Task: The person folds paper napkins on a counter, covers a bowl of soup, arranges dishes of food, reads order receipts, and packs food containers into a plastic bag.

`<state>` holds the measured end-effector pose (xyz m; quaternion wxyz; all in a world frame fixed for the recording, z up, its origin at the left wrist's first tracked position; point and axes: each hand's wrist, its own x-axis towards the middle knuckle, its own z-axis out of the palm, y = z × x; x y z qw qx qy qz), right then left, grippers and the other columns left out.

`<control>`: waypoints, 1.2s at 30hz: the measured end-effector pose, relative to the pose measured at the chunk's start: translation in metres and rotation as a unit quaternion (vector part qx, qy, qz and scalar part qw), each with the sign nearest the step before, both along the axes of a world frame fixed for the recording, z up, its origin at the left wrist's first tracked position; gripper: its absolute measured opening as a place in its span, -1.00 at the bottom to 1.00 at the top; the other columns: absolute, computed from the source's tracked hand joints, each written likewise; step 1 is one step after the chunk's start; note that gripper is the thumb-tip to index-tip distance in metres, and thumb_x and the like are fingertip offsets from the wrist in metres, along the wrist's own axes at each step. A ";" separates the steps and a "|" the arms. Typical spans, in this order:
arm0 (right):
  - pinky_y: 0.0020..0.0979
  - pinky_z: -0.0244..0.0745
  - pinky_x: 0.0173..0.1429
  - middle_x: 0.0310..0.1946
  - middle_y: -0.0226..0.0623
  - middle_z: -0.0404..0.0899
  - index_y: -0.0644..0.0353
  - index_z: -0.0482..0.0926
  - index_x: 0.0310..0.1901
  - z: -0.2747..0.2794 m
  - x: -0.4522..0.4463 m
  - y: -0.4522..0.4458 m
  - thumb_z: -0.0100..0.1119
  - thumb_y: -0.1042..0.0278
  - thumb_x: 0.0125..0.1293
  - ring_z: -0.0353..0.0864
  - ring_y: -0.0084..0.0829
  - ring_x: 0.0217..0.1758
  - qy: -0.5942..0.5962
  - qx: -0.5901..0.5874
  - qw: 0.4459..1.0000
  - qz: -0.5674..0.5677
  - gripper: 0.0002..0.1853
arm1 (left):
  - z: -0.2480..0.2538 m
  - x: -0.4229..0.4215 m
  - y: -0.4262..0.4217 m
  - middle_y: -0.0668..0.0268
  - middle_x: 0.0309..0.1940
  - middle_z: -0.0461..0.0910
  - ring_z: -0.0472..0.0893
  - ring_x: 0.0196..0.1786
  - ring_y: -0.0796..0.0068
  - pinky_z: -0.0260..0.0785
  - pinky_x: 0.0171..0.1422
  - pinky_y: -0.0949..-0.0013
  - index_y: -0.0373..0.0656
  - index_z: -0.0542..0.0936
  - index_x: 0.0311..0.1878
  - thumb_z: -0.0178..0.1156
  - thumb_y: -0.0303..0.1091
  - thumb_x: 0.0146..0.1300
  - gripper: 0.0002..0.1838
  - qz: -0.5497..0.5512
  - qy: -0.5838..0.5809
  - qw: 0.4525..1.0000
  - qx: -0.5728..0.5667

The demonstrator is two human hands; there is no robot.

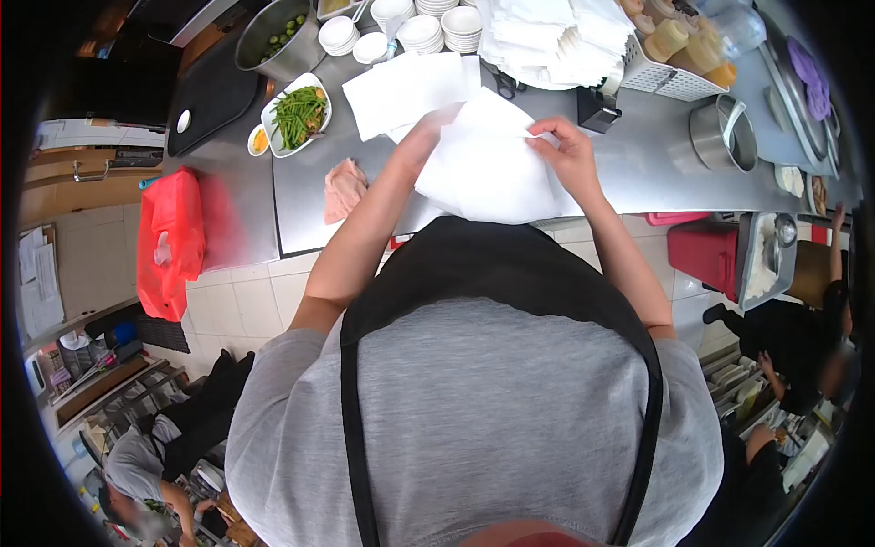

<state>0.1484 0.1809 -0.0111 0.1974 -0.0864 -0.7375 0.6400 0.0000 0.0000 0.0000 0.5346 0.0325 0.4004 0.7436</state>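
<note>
"Two bare hands, and what lies between them?"

"One white paper (492, 173), smooth, creased, with overlapping layers and a rounded lower edge, held just above the near edge of the counter (647, 173), which is grey metal with a dull shine."

"Condition of the right hand (569, 150)?"

"Thumb and fingers pinched together on the paper's upper right edge."

"And the left hand (428, 137)?"

"Touching the paper's left side; blurred, the fingertips hidden, so I cannot tell how closely they grip."

"Items near the left hand?"

"Flat white sheets (387, 96), square-cornered, overlapping, just beyond it. To its left, one white bowl (322, 125) of long, thin green beans (296, 114); further left, one small round dish (252, 149), contents orange-yellow. Nearer the body, left of the forearm, one crumpled pink cloth (343, 190), soft-looking. Well to the left, one red plastic bag (170, 223), glossy and wrinkled."

"Items near the right hand?"

"Just beyond it, one black box (599, 110), angular. Farther out, a loose white pile (556, 41), thin and rumpled; right of that, one white basket (679, 85), perforated, holding bottles (670, 38). Well to the hand's right, one round metal pot (706, 137), shiny."
</note>
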 end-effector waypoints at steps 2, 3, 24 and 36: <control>-0.57 0.29 0.02 -0.28 -0.35 0.50 0.18 0.54 -0.27 -0.005 -0.006 -0.004 0.17 0.51 0.15 0.46 -0.58 -0.15 -0.022 0.044 0.999 -0.018 -0.90 | 0.002 -0.007 -0.001 0.19 -0.07 0.53 0.58 -0.14 0.46 0.48 -0.08 0.43 -0.29 0.43 0.07 0.15 -0.32 0.18 -0.59 -0.082 0.115 0.990 -0.021; -0.57 0.29 0.02 -0.28 -0.35 0.50 0.18 0.54 -0.27 -0.004 -0.004 0.010 0.17 0.51 0.15 0.46 -0.58 -0.15 -0.021 0.062 0.998 -0.020 -0.90 | -0.005 -0.005 0.015 0.19 -0.07 0.53 0.58 -0.14 0.46 0.48 -0.08 0.43 -0.29 0.43 0.07 0.15 -0.32 0.18 -0.59 -0.080 0.118 0.990 -0.002; -0.17 0.10 0.20 -0.37 -0.45 0.52 0.05 0.53 -0.37 -0.009 -0.020 -0.025 0.25 0.39 -0.02 0.45 -0.40 -0.13 -0.106 0.502 0.856 0.055 -0.86 | -0.069 -0.014 0.026 0.44 -0.19 0.56 0.46 -0.14 0.60 0.23 -0.03 0.60 -0.12 0.48 0.06 0.10 -0.06 0.23 -0.57 -0.087 0.278 0.932 -0.216; -0.29 0.26 0.14 -0.52 -0.44 0.49 0.02 0.61 -0.33 0.059 0.068 -0.002 0.19 0.38 0.07 0.47 -0.42 -0.29 -0.026 0.468 0.881 0.071 -0.89 | -0.050 -0.021 0.022 0.28 -0.09 0.56 0.55 -0.11 0.55 0.32 0.02 0.51 -0.19 0.63 -0.16 0.15 -0.42 0.18 -0.81 0.118 0.575 0.804 -0.091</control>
